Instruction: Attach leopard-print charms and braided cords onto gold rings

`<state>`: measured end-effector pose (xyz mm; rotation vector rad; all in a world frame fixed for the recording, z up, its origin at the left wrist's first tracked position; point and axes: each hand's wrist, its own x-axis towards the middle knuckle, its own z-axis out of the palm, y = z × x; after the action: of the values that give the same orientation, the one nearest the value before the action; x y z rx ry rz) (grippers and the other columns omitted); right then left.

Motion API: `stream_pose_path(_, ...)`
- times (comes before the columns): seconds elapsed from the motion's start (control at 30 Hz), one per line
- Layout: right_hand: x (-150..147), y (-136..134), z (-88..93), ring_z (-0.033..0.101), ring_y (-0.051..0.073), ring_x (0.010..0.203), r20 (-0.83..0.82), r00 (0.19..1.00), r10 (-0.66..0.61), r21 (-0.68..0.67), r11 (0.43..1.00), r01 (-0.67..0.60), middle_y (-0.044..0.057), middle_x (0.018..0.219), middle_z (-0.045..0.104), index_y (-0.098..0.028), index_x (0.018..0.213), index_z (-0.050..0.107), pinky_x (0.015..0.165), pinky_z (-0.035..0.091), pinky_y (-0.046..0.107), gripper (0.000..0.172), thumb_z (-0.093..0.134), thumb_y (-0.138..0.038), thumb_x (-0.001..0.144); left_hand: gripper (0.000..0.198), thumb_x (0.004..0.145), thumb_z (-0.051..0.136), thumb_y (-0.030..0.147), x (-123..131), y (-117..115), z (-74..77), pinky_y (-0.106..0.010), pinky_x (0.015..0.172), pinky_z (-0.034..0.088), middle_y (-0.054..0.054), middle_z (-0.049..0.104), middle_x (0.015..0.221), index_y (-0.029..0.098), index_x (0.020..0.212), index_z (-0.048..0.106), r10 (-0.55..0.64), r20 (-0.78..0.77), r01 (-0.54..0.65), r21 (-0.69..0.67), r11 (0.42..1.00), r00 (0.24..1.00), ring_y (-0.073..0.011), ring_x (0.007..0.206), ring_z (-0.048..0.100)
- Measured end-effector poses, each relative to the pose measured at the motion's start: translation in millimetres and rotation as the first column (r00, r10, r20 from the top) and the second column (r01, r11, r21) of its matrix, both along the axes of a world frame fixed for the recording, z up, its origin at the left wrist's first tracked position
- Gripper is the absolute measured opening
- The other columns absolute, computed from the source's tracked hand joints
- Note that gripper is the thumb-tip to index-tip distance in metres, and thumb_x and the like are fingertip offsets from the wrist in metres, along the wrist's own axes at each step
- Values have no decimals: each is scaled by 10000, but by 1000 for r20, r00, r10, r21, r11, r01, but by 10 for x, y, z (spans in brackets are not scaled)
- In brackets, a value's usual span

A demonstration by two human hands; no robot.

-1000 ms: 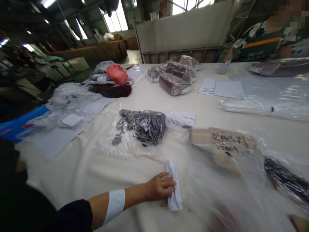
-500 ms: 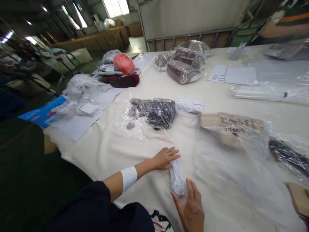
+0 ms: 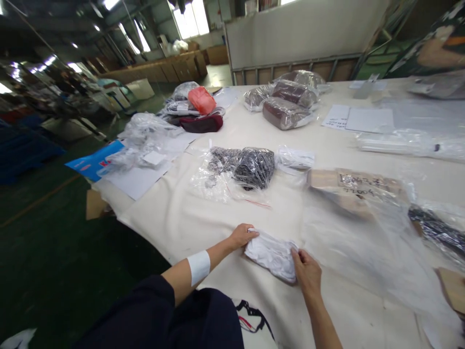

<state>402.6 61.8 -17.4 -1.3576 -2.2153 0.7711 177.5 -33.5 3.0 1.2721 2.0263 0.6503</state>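
Note:
A folded white cloth [image 3: 272,256], wrinkled on top, is held over the near part of the table. My left hand [image 3: 244,236] pinches its upper left corner between thumb and fingers. On the opposite end, my right hand [image 3: 307,269] grips the right edge, thumb toward me. Beyond the cloth lies a clear plastic bag with dark beads or chain-like pieces [image 3: 253,167] inside. Right of it is a flat white bundle in clear plastic [image 3: 296,158]. A large plastic bag with beige contents [image 3: 358,194] and handwritten marks lies to the right of my right hand.
Wrapped brown bags [image 3: 288,112] sit at the far side of the white-covered table [image 3: 203,218]. Crumpled plastic [image 3: 148,131], papers and a blue packet [image 3: 95,160] cover the left edge. Black and red straps [image 3: 250,317] lie near my lap. Another person's arm [image 3: 436,53] shows at far right.
The white cloth was a narrow roll beside both open hands; now it is wider, turned sideways and gripped at both ends. The camera view has shifted slightly left.

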Motion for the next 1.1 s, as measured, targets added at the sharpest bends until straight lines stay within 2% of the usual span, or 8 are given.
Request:
stream_pose_path(0.13, -119, -46, 112, 584, 217, 697, 38, 998, 41, 186, 981, -47, 113, 757, 651, -117, 896, 630, 626, 416, 299, 493, 284, -465, 932, 277, 854, 456, 326, 52, 66, -42, -209, 510, 407, 26, 530, 576, 117, 743, 600, 143, -66, -139, 56, 989, 988, -117, 560, 512)
stream_pose_path(0.3, -207, -288, 339, 570, 186, 847, 144, 896, 419, 300, 845, -443, 64, 907, 644, -195, 1015, 604, 736, 417, 264, 262, 365, -275, 944, 226, 877, 398, 184, 163, 56, 106, -372, 859, 436, -84, 600, 982, 144, 1037, 552, 276, -231, -225, 225, 948, 933, -193, 944, 536)
stream_pose_path(0.43, -223, -417, 341, 577, 183, 834, 237, 848, 473, 320, 787, -528, 51, 884, 643, -196, 976, 601, 715, 437, 261, 220, 386, -194, 931, 171, 880, 436, 206, 240, -113, 206, -348, 896, 420, -73, 606, 964, 165, 972, 574, 43, -321, 46, 265, 963, 946, -182, 965, 533)
stream_pose_path(0.57, -221, -351, 245, 571, 242, 986, 337, 865, 372, 299, 829, -473, 99, 1047, 642, -161, 1087, 576, 748, 477, 308, 258, 476, -122, 853, 322, 770, 639, 319, 147, -237, 152, -385, 878, 418, -78, 606, 1040, 177, 1049, 565, -227, -382, 314, 184, 931, 896, -230, 1009, 528)
stream_pose_path(0.67, -214, -253, 246, 588, 246, 926, 395, 861, 320, 259, 861, -438, 95, 1004, 641, -167, 1088, 583, 722, 495, 317, 277, 545, -144, 815, 367, 750, 667, 337, 14, -239, 81, -385, 861, 411, -76, 591, 1049, 192, 1071, 562, -313, -399, 395, 142, 908, 862, -239, 1007, 518)
stream_pose_path(0.83, -168, -218, 340, 579, 197, 861, 434, 832, 347, 190, 867, -460, 43, 865, 610, -210, 829, 600, 735, 486, 276, 99, 508, -180, 851, 125, 817, 575, 208, -125, -226, 12, -337, 871, 382, -38, 580, 1042, 221, 938, 604, -416, -389, 501, 149, 852, 822, -185, 959, 526)
stream_pose_path(1.0, -75, -266, 340, 568, 222, 945, 467, 800, 377, 151, 857, -493, 80, 1031, 628, -191, 1040, 593, 822, 470, 334, 206, 542, -206, 841, 343, 802, 594, 218, -259, -243, 14, -310, 874, 392, -65, 576, 1051, 182, 1134, 512, -460, -363, 545, 179, 819, 810, -193, 999, 509)
stream_pose_path(1.1, -53, -242, 345, 582, 211, 848, 501, 768, 399, 109, 851, -514, 56, 899, 652, -204, 990, 614, 789, 464, 338, 165, 523, -189, 853, 369, 796, 616, 274, -400, -201, 16, -315, 861, 399, -70, 575, 1033, 186, 1142, 519, -489, -358, 571, 171, 803, 795, -201, 968, 516)
